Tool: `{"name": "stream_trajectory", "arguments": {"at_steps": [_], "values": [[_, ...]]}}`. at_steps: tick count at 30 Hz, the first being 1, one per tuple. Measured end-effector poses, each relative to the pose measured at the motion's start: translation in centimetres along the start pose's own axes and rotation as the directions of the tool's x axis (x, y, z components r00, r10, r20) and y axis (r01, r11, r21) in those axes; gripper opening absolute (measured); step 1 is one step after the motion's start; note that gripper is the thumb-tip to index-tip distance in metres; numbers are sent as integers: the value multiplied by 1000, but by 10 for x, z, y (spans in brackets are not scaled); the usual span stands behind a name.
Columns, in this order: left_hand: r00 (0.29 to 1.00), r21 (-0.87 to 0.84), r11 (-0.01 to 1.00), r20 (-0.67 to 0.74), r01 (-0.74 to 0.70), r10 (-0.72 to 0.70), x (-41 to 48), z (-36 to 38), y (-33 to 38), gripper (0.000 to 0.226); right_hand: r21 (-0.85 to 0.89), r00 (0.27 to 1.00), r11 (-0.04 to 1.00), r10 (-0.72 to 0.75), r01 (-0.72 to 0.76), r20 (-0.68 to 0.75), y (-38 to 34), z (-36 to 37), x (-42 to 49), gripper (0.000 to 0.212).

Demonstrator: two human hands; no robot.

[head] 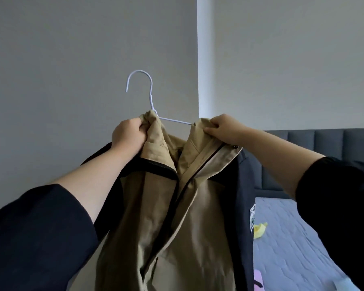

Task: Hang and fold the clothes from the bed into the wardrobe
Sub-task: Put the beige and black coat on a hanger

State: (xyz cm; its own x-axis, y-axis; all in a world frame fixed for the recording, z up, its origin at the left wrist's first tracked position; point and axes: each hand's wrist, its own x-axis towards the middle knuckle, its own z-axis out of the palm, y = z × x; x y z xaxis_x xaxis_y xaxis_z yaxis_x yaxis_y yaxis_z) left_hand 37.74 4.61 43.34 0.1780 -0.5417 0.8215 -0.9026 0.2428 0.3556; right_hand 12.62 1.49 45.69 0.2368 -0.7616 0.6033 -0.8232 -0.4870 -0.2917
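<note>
A tan jacket (162, 206) with dark navy sleeves and a black zipper hangs in front of me, held up high. A thin white wire hanger (144, 91) sits inside its collar, hook pointing up and left, one arm bare between the two collar halves. My left hand (127, 133) grips the left side of the collar. My right hand (223, 128) pinches the right side of the collar. The zipper is undone at the top, so the collar gapes open.
A bed (292, 238) with a lavender quilted cover lies at the lower right, backed by a dark padded headboard (315, 143). A small yellow item (260, 229) and pink and pale blue items (259, 282) lie on it. Plain grey walls meet at a corner behind.
</note>
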Motion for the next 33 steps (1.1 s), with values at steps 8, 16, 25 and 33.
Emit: {"name": "stream_trajectory", "arguments": {"at_steps": [8, 16, 25, 33], "values": [[936, -8, 994, 337, 111, -102, 41, 18, -36, 26, 233, 877, 952, 279, -199, -392, 36, 15, 17, 38], [816, -344, 927, 572, 149, 82, 40, 57, -24, 34, 316, 815, 928, 334, -197, -473, 76, 28, 23, 38], [964, -32, 999, 264, 27, -18, 49, 95, -12, 21, 162, 722, 963, 270, -217, -637, 111, 34, 20, 18], [999, -61, 998, -33, 9, -11, 38, 112, 2, 19, 74, 776, 986, 162, -148, -610, 134, 35, 11, 43]]}}
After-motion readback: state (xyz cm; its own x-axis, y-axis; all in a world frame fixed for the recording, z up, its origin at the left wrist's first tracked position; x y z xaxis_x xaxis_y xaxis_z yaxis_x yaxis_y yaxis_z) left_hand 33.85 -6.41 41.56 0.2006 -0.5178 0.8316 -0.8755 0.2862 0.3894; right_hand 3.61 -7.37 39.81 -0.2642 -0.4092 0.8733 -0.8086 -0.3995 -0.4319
